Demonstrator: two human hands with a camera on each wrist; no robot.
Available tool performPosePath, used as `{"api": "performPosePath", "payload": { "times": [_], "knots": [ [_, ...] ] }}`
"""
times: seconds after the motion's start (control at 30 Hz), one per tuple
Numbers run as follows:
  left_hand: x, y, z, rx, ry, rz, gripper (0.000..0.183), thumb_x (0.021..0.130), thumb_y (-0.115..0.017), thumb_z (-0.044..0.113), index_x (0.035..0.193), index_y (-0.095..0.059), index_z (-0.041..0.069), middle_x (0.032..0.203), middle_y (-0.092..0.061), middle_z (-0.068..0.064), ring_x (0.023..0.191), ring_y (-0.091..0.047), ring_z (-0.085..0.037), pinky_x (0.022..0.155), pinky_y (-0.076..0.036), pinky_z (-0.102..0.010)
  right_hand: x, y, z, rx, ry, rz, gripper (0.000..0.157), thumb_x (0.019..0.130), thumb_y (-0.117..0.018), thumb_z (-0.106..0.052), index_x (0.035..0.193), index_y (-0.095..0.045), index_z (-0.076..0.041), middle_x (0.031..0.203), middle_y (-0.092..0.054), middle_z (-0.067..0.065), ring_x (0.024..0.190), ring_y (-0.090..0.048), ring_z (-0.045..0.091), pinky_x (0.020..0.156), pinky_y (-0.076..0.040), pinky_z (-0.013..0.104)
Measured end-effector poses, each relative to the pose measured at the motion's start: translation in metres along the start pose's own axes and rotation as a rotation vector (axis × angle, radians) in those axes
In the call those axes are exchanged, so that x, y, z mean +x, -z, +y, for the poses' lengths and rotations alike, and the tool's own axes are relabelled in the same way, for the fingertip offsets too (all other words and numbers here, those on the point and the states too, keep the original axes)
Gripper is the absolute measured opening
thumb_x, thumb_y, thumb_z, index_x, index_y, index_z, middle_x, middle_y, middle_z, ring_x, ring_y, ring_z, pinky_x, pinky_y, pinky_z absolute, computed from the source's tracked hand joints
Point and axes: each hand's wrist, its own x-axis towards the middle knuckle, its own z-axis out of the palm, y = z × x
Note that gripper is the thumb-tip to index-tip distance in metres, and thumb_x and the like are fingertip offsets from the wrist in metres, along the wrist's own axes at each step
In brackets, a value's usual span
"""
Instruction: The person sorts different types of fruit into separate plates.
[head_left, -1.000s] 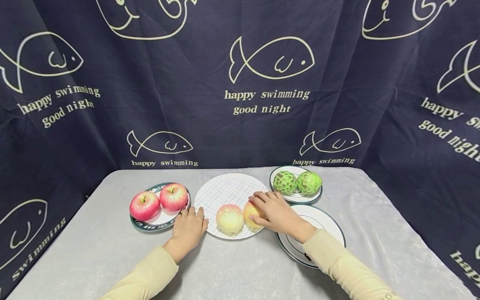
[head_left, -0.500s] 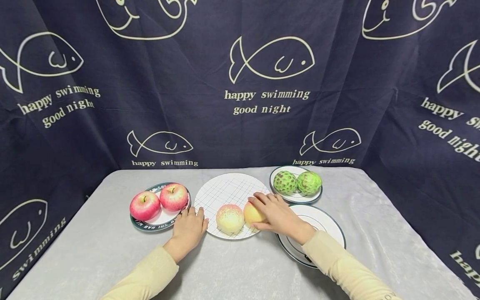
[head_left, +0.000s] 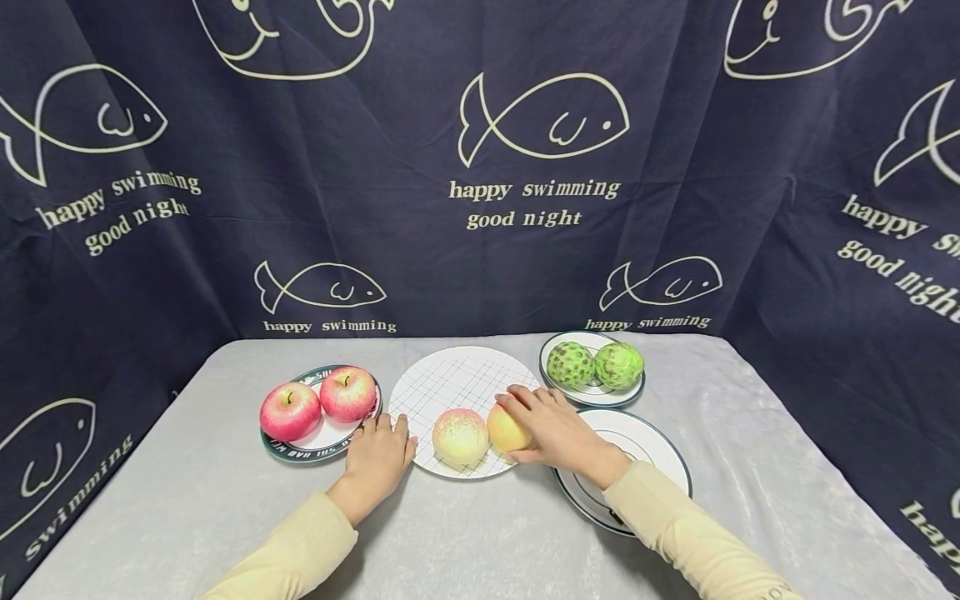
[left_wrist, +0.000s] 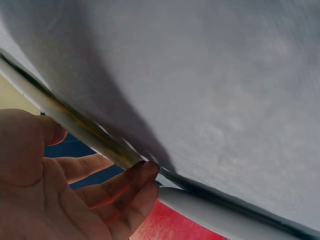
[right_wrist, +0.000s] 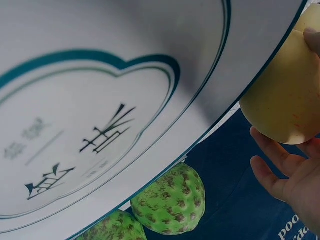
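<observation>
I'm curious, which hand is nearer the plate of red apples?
The left hand: it is at the right edge of the apple plate. The right hand is farther off, around the yellow-orange peach on the gridded plate.

A small white dish (head_left: 592,398) with a dark rim holds two green, bumpy fruits (head_left: 618,367) side by side. Well to its left, a dark-green-rimmed plate (head_left: 326,437) carries two red apples (head_left: 289,412). Just in front of the dish sits a larger white plate (head_left: 637,429). Behind it hangs a navy cloth (head_left: 420,250) with pale fish outlines; beneath it spreads a grey tabletop (head_left: 465,542).
</observation>
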Motion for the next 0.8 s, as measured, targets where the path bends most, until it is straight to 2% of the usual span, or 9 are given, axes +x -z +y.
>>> {"api": "performPosePath", "payload": {
  "times": [0.4, 0.8],
  "knots": [
    [0.0010, -0.0044, -0.0015, -0.004, 0.003, -0.003, 0.041, 0.090, -0.049, 0.034, 0.115, -0.057, 0.003, 0.097, -0.057, -0.019, 0.090, -0.055, -0.037, 0.073, -0.045, -0.046, 0.0003, -0.0007, 0.0008, 0.003, 0.004, 0.008, 0.076, 0.065, -0.073, -0.052, 0.127, -0.047, -0.016, 0.121, -0.052, 0.007, 0.097, -0.053, 0.027, 0.085, -0.039, 0.043],
    [0.0009, -0.0025, -0.0004, 0.006, 0.002, 0.000, 0.041, 0.090, -0.050, 0.034, 0.114, -0.057, 0.003, 0.096, -0.057, -0.019, 0.089, -0.055, -0.036, 0.070, -0.046, -0.045, -0.0013, 0.0023, 0.0035, 0.001, 0.015, 0.040, 0.075, 0.064, -0.075, -0.050, 0.125, -0.049, -0.015, 0.119, -0.053, 0.006, 0.097, -0.053, 0.027, 0.085, -0.039, 0.044]
  ]
}}
